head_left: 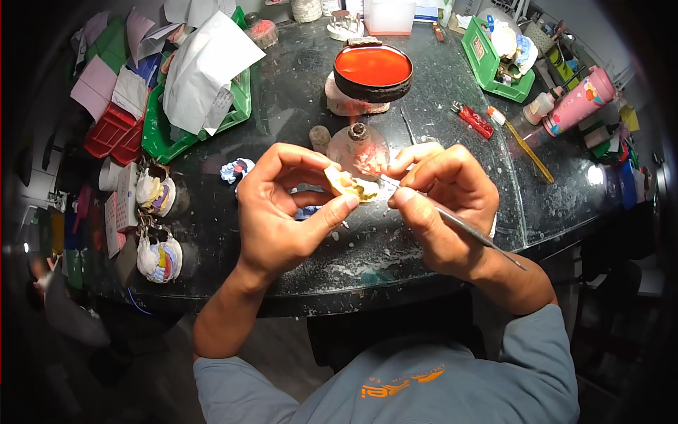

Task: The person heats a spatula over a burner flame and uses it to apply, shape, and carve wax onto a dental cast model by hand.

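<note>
In front of the burner, my left hand (282, 212) pinches a small pale-yellow dental model piece (353, 186) between thumb and fingers. My right hand (452, 205) is closed round a slim metal wax carver (460, 225), its working end pointing left toward the model piece. Whether the tip touches the piece I cannot tell. Just behind both hands stands a glass spirit burner (359, 132) with pinkish material at its side. A dark round pan (374, 93) of red molten wax sits beyond it.
Two dental casts on articulators (159, 258) stand at the left. Behind them is a green bin (244, 106) heaped with papers. On the right lie a red lighter (473, 120), a yellow-handled brush (530, 152), a pink bottle (580, 102) and a green tray (512, 90).
</note>
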{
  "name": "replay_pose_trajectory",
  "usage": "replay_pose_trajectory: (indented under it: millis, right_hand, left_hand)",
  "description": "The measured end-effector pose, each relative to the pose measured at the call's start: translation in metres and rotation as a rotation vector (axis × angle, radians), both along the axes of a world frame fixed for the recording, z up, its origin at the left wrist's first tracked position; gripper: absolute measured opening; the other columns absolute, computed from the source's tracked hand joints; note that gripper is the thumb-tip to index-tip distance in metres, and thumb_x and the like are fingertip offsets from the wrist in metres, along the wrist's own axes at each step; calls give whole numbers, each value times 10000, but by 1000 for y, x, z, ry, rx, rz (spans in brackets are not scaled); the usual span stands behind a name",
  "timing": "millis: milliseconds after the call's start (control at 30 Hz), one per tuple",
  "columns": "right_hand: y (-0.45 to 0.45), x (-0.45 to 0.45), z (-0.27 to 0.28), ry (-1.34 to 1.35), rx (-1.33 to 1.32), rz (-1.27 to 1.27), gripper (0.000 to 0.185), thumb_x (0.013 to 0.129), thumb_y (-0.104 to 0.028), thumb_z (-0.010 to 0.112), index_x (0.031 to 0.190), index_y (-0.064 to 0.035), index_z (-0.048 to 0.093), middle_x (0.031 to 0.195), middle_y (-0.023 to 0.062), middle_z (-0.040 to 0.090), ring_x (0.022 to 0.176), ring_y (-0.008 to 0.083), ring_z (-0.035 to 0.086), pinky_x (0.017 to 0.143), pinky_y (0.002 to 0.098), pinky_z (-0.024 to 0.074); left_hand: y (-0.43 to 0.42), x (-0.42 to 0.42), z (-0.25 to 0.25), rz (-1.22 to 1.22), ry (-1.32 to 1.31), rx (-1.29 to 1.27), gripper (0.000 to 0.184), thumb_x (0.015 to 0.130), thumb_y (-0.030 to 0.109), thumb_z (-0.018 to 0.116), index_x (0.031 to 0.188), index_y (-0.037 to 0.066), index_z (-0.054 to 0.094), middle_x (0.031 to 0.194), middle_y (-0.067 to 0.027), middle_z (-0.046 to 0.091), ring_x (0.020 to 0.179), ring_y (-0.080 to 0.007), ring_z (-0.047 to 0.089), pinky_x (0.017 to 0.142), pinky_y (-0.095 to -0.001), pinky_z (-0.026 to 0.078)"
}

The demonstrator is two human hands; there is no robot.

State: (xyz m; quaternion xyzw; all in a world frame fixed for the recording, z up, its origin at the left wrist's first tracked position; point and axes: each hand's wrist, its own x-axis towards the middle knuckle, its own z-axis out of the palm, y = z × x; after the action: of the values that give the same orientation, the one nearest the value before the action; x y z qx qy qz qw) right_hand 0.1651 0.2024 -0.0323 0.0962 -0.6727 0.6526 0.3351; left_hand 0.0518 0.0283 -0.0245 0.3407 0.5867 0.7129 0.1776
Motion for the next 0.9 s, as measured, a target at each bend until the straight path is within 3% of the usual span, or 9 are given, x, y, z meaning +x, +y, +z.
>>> replay_pose_trajectory:
  millis: [133,467,733,900]
  right_hand:
    - [-3,1,1,28,32,-10,132,844,25,682,909,56,571,979,169,633,903,161,649,809,296,552]
    - [-7,2,0,31,-28,-7,128,821,39,679,884,62,571,1042,196,615,925,173,656,816,296,559]
    - [-5,0,-1,84,22,16,123,792,55,673,861,57,571,1047,197,617,934,187,653,843,308,530]
    - [-6,3,5,29,88,22,89,837,26,626,842,11,539,707,97,564,1026,277,596,971,444,476]
  left_hand:
    - [-1,3,-4,39,271,-14,410,754,-105,783,1071,-28,534,1091,-151,607,1006,-192,672,850,-305,620]
    - [1,1,-10,148,552,7,414,672,-94,853,933,23,553,964,-115,607,862,-160,651,775,-286,576]
    - [4,1,-7,203,617,60,326,623,-76,881,836,23,655,860,-95,664,797,-162,680,697,-269,563]
    - [2,-1,-7,202,680,35,342,616,-64,886,819,42,633,859,-87,658,799,-169,670,700,-280,545]
